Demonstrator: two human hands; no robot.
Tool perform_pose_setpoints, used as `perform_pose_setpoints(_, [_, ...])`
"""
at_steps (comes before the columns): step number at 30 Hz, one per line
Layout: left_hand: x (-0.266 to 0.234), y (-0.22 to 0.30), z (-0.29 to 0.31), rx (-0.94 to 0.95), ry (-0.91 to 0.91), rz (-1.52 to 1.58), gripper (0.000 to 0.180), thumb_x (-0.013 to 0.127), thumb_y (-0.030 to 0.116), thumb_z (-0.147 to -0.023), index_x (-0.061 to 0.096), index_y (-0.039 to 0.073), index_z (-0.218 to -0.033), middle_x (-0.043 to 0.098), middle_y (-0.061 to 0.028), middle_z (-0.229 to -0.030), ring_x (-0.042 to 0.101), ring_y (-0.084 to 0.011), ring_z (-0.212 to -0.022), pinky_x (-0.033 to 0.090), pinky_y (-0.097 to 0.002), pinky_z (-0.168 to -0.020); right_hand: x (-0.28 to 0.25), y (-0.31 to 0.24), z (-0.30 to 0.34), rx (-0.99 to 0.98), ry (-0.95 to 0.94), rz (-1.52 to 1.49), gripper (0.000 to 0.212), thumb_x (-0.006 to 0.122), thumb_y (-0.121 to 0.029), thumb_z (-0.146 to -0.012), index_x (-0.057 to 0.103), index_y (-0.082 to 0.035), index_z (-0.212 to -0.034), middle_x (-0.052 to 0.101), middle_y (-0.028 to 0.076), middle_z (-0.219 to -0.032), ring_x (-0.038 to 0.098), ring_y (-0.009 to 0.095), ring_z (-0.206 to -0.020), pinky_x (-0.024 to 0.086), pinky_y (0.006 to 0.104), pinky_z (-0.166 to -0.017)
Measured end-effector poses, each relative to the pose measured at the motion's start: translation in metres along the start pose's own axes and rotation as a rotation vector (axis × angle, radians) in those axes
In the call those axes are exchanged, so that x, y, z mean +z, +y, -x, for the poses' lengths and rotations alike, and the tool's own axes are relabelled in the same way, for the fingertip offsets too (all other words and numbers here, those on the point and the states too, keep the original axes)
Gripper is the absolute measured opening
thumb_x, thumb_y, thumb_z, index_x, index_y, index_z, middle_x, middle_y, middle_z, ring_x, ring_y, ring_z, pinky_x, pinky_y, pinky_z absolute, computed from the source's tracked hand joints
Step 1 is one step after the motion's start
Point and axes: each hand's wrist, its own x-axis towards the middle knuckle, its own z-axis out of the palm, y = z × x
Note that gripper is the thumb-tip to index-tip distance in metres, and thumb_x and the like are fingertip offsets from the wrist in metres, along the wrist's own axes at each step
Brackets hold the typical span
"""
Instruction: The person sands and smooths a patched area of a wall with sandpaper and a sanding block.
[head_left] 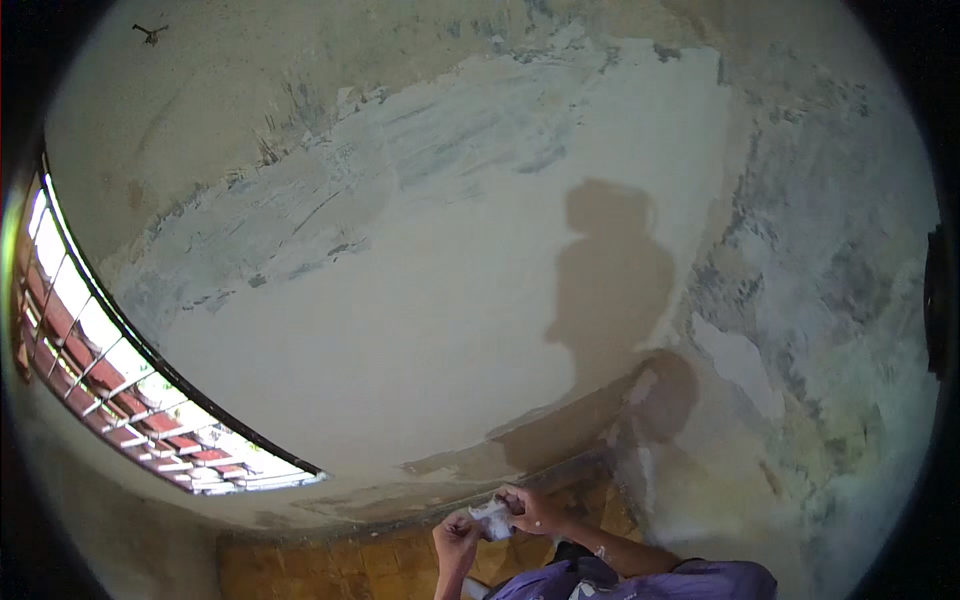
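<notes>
Low in the head view, my left hand (457, 534) and my right hand (530, 509) come close together. Between them is a small white piece (492, 521) that looks like folded paper or cloth; its exact kind is too small to tell. The fingers of each hand are closed on one side of it. Pale smudges mark my right hand and forearm. In front of me rises a wall with a broad patch of smooth white plaster (440, 340), and neither hand touches it.
A barred window (130, 390) lies at the left. Rough grey, patchy wall (800, 250) continues past the corner on the right. Below is an orange-brown tiled floor (330, 570). A shadow (610, 280) falls on the plaster. A dark object (936, 300) shows at the right rim.
</notes>
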Motion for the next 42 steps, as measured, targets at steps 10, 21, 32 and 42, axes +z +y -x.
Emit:
perform_pose_setpoints(10, [0.056,0.013,-0.030,0.253,0.277,-0.271,0.038,0.059,0.002,-0.087,0.048,0.001,-0.123,0.058,-0.0098,-0.115,0.060,-0.0207,-0.103,0.051,-0.0317,-0.082,-0.162,-0.198,-0.147,-0.489,0.229,0.273,0.031,0.053,0.005,-0.084,0.064,-0.003,-0.111,0.056,0.005,-0.074,0.053,0.012,-0.060,0.044,0.0258,-0.049])
perform_pose_setpoints(21, [0.029,-0.057,0.028,0.005,0.483,-0.077,0.032,0.058,0.005,-0.089,0.052,0.000,-0.120,0.061,-0.0095,-0.108,0.062,-0.0171,-0.095,0.051,-0.0281,-0.077,-0.139,-0.227,-0.211,-0.991,0.715,1.393,0.036,0.057,-0.006,-0.082,0.060,-0.004,-0.117,0.057,0.017,-0.122,0.057,0.030,-0.112,0.046,0.0417,-0.096])
perform_pose_setpoints(32, [-0.014,-0.050,0.018,-0.038,0.323,0.021,0.030,0.057,0.005,-0.090,0.053,-0.001,-0.119,0.058,-0.0092,-0.117,0.061,-0.0194,-0.101,0.052,-0.0284,-0.077,-0.150,-0.345,-0.222,-0.929,0.932,1.165,0.056,0.059,0.000,-0.072,0.050,-0.005,-0.127,0.055,0.015,-0.124,0.055,0.031,-0.113,0.049,0.0389,-0.090])
perform_pose_setpoints(42, [-0.107,-0.030,0.025,0.014,0.253,-0.020,0.027,0.054,0.005,-0.091,0.054,0.002,-0.117,0.058,-0.0067,-0.117,0.060,-0.0179,-0.101,0.051,-0.0307,-0.081,-0.031,-0.223,-0.207,-1.065,0.625,1.227,0.042,0.059,-0.005,-0.077,0.059,-0.009,-0.118,0.060,0.014,-0.108,0.063,0.023,-0.079,0.054,0.0366,-0.070])
